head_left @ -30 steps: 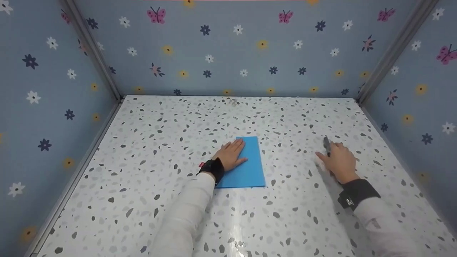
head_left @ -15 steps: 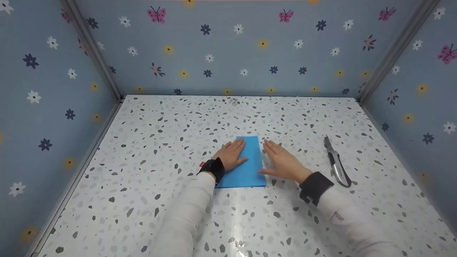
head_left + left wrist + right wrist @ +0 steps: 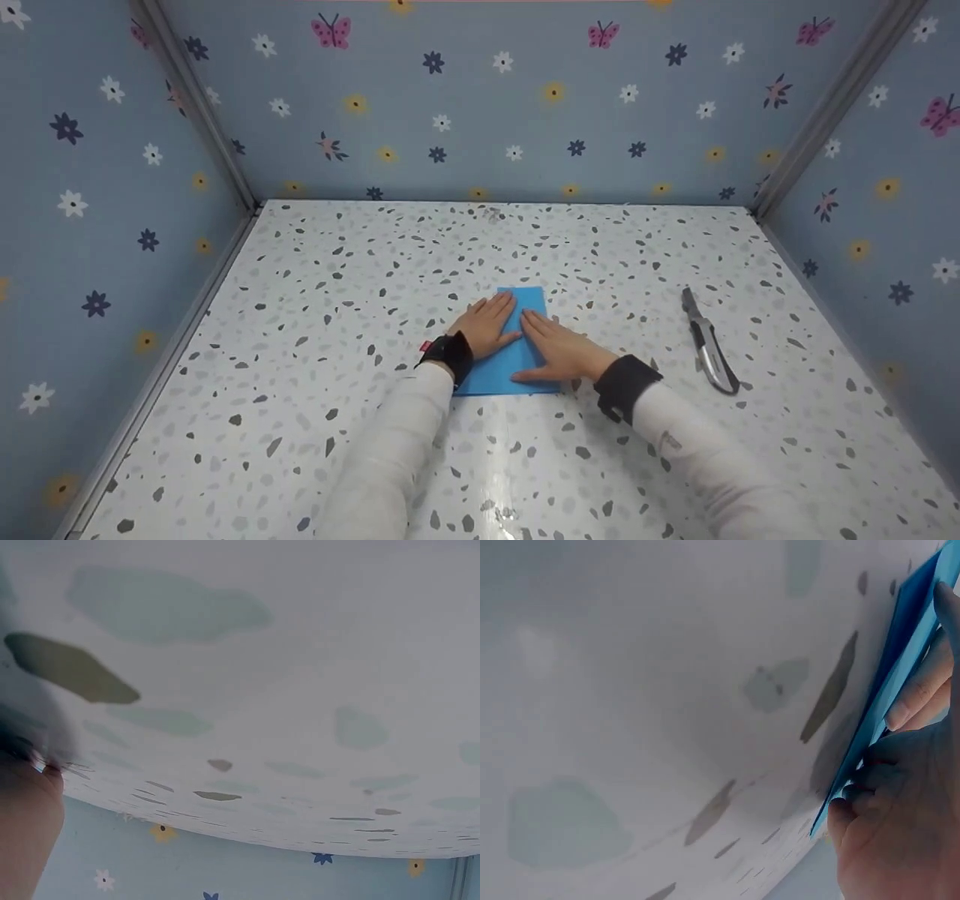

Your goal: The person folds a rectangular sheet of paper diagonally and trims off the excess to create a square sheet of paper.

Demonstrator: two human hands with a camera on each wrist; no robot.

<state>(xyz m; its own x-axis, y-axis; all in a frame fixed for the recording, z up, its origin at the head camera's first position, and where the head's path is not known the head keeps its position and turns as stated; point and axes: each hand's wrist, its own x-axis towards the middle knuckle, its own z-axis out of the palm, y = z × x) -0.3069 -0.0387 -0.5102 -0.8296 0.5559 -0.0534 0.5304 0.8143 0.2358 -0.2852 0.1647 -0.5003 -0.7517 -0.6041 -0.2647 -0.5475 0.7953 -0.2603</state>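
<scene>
A folded sheet of blue paper (image 3: 495,377) lies in the middle of the speckled table. My left hand (image 3: 484,326) rests flat on its left part, fingers straight and pointing away, thumb spread to the right. From the right, my right hand (image 3: 562,349) lies on the paper's right part with fingers extended and thumb apart. Layered blue paper (image 3: 879,699) shows its edge slightly parted in the right wrist view, beside the right hand (image 3: 904,817). Only a bit of the left hand (image 3: 30,829) enters the left wrist view. Both hands hide much of the sheet.
To the right on the table (image 3: 300,315) lies a long hand tool (image 3: 709,341) with a grey narrow end and a black-and-silver handle. Blue flowered panels (image 3: 480,97) stand at the back and both sides.
My right hand has let go of the black-and-silver hand tool, leaving it on the table, and moved left onto the blue paper. The left hand has stayed in place.
</scene>
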